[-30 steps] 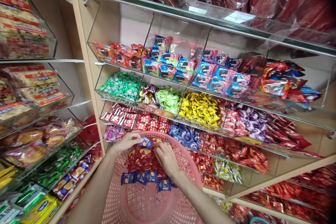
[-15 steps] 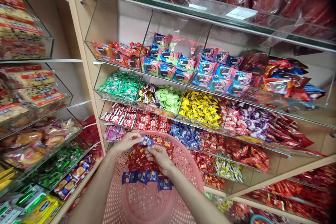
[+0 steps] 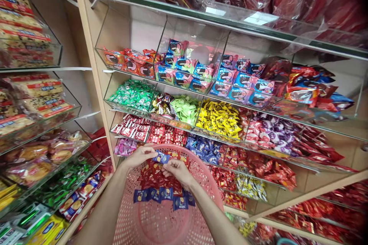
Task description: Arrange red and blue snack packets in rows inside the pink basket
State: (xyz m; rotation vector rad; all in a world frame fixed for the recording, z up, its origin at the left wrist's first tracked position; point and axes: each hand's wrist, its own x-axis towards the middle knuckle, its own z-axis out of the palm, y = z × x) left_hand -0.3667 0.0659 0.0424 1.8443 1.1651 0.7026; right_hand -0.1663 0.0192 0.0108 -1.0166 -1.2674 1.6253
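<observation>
Over a pink plastic basket, my hands are close together at a small blue candy packet. My left hand pinches the packet's left end between thumb and fingers. My right hand is closed, with thumb and forefinger at the packet's lower right corner; the exact grip is partly hidden. Beneath them in the basket lies a heap of red candy packets. Several more blue candy packets lie in a row along the near side of the heap, some partly under my right wrist.
Glass-fronted shelves rise ahead, holding green candies, yellow candies, blue candies and pink-and-blue cookie packs. On the left, another shelf unit holds packaged cakes. A slanted wooden edge crosses the lower right.
The right hand has shifted slightly to the right, and more of the blue packet's face shows between the hands. The left hand stays nearly in place. The view has tilted slightly.
</observation>
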